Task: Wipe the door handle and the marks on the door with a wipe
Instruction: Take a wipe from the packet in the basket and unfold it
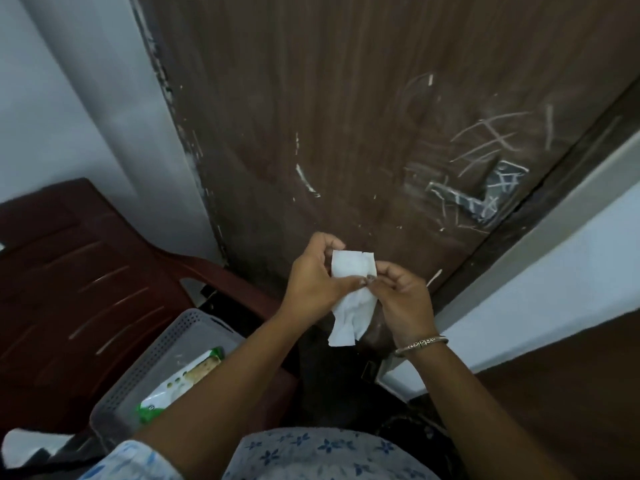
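A white wipe hangs between both hands in front of the lower part of the dark brown door. My left hand pinches its upper left edge, and my right hand pinches its right side at mid-height. White chalk-like marks are scribbled over the door's right side, with a few short white streaks nearer the middle. No door handle shows in the head view.
A dark red plastic chair stands at the left. On it is a grey perforated basket holding a green and white wipe pack. A white wall flanks the door on the left, and the door frame runs along the right.
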